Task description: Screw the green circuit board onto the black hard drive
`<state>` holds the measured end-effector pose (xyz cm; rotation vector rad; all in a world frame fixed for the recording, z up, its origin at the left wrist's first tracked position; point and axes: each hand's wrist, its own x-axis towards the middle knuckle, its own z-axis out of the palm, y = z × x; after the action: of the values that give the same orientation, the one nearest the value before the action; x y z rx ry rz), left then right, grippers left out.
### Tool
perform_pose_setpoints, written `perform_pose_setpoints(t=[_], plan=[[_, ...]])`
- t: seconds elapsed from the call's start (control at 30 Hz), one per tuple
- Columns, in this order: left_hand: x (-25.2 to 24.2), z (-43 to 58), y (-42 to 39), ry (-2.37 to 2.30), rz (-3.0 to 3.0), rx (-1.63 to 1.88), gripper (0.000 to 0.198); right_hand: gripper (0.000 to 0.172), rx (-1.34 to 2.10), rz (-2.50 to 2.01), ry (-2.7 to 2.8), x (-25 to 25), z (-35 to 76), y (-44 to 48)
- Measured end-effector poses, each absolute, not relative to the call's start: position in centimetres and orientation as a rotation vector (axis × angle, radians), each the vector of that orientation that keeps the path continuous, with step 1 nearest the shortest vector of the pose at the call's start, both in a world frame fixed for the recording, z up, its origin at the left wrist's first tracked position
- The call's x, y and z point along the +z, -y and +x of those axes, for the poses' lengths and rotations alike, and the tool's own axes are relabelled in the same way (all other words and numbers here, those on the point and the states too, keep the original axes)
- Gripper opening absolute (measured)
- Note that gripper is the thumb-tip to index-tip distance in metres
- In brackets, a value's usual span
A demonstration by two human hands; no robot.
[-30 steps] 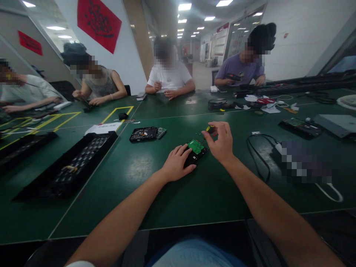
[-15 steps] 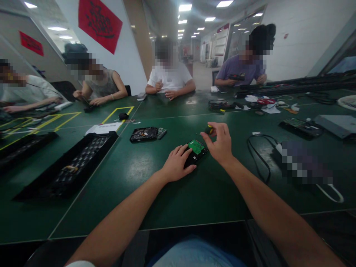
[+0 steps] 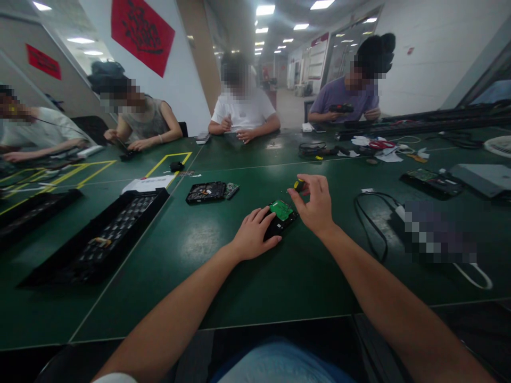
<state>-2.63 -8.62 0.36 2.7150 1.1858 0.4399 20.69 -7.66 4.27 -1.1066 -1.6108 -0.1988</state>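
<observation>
Flat on the green table lies a black hard drive (image 3: pixel 276 227) with a green circuit board (image 3: pixel 281 210) on its upper face. My left hand (image 3: pixel 252 233) holds the drive from the left, fingers over its top and thumb along the near edge. Above the drive's right end, my right hand (image 3: pixel 316 205) is closed around a short screwdriver (image 3: pixel 298 184) with a yellow and black handle. Its tip is too small to make out, so contact with a screw cannot be seen. Left of the drive sits another hard drive (image 3: pixel 205 192) beside a loose circuit board (image 3: pixel 232 190).
Black slotted trays (image 3: pixel 115 234) stand at the left. To the right are a black cable (image 3: pixel 369 223), another drive (image 3: pixel 431 182) and a grey metal box (image 3: pixel 483 178). Papers and cables (image 3: pixel 383 146) lie farther back. Several people sit across the table.
The screwdriver handle has turned slightly in my right fingers, showing more yellow. My left hand and the hard drive have stayed put.
</observation>
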Motion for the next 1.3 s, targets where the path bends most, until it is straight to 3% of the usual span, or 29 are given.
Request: perform_pose_setpoints(t=[1.3], plan=[[0.23, -2.71, 8.48, -1.172, 2.694, 0.461, 0.076, 0.038, -0.168, -1.108, 1.627, 4.40, 20.43, 7.82]])
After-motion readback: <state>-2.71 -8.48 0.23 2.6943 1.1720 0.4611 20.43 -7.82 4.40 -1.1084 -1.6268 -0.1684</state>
